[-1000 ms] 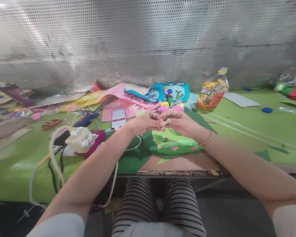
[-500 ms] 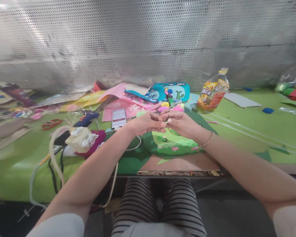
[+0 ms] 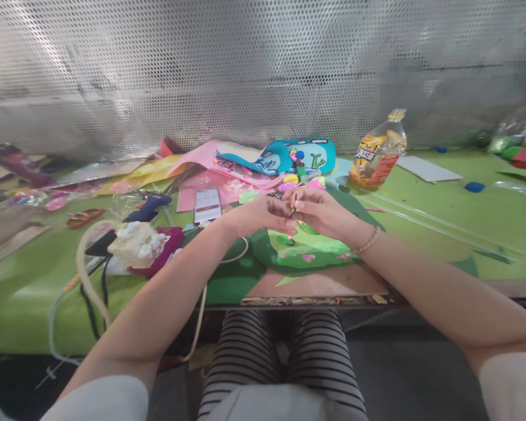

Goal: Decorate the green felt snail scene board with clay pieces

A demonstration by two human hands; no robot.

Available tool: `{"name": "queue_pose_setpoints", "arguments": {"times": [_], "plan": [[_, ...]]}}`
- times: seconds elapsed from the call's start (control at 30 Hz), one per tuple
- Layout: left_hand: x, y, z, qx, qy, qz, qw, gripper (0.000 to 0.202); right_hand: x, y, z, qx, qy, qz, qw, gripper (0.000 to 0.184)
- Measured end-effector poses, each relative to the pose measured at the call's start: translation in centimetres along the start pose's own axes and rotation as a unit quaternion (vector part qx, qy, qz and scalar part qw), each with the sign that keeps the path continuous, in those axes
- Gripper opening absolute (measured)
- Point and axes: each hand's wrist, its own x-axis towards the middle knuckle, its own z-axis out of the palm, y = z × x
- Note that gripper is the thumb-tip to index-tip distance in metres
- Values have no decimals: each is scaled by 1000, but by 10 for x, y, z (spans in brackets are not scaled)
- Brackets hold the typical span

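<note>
Light, steady fingertip pressure probably best suits the tiny, thin, dark piece (image 3: pixel 294 209) above the green, round-cornered, pink-flowered craft panel (image 3: pixel 318 242). It sits between the thumb and forefinger of the right hand (image 3: pixel 318 209), whose grip is pinched closed; the left hand (image 3: pixel 263 215) curls just beside it, its hold impossible to tell.

"What stands behind everything?"
"A silvery metal wall (image 3: pixel 228 76), punched all over with small round holes, spanning the full width."
"And the light?"
"Pale streaks of glare (image 3: pixel 37 41) at the wall's upper left; the right side looks duller, partly blurred out."
"Any furniture?"
"A long table (image 3: pixel 17 316) with a glossy green top, just in front of the wall."
"Below it?"
"A dark grey floor (image 3: pixel 403 380), in shadow."
</note>
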Motion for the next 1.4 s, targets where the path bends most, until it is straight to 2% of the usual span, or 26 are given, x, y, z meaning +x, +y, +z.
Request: {"name": "queue_pose_setpoints", "arguments": {"times": [0.1,0.2,0.3,0.4,0.5,0.57,0.63,0.77,0.9,0.97,1.13,1.4], "plan": [[-1,1,1,70,1,-2,998,16,0,0,-3,12,-9,-5,1000,18],[0,0,1,148,12,-32,988,16,0,-1,-4,5,-1,4,1000,17],[2,-5,-1,276,26,-69,958,18,2,0,-5,-17,16,14,1000,19],[3,-8,-2,424,60,-86,900,18,5,2,-9,-87,17,10,996,22],[1,-8,-1,557,79,-112,819,19,6,5,-14,-210,-7,3,978,21],[-1,-5,2,618,71,-141,770,23,7,8,-15,-290,-22,6,957,19],[-3,-2,6,642,52,-173,745,27,7,10,-15,-349,-26,6,937,17],[-4,2,9,636,25,-201,744,38,6,14,-15,-453,-35,-21,890,15],[-2,-1,6,631,23,-198,750,65,7,19,-18,-520,-61,-31,851,19],[-1,-4,5,634,29,-197,748,70,7,22,-21,-533,-70,-39,843,21],[0,-6,6,627,44,-197,752,70,8,26,-24,-552,-84,-55,828,21],[0,-7,7,638,27,-197,744,75,7,23,-18,-589,-116,-63,797,21]]}}
